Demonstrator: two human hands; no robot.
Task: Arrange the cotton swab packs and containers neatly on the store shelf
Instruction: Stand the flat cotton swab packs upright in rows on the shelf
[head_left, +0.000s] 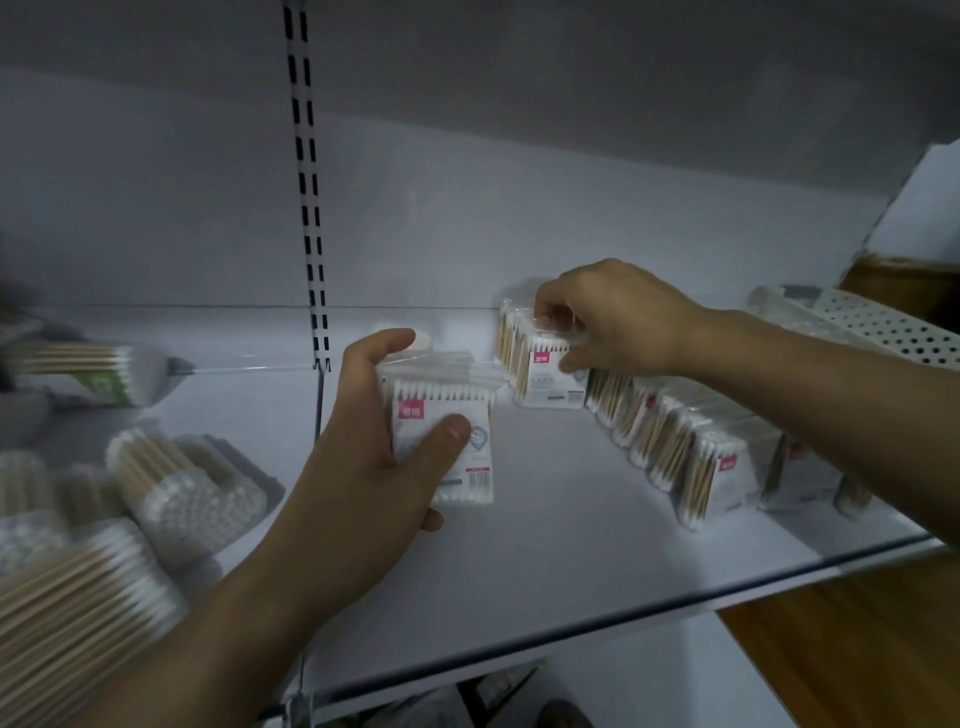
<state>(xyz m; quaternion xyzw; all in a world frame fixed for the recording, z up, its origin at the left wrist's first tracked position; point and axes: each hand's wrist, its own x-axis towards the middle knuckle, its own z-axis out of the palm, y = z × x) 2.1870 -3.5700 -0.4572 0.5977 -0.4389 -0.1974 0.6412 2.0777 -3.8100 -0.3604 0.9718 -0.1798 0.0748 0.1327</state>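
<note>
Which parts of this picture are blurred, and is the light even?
Head view: dim overall, shelf brightest mid-frame; round containers at the left edge smeared by motion blur; the pack in the left hand and the row of packs fairly sharp.

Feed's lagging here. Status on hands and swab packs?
Left hand grips one swab pack, apart from the row. Right hand pinches the row's end pack. Round containers lie jumbled at left, away from the row.
</note>
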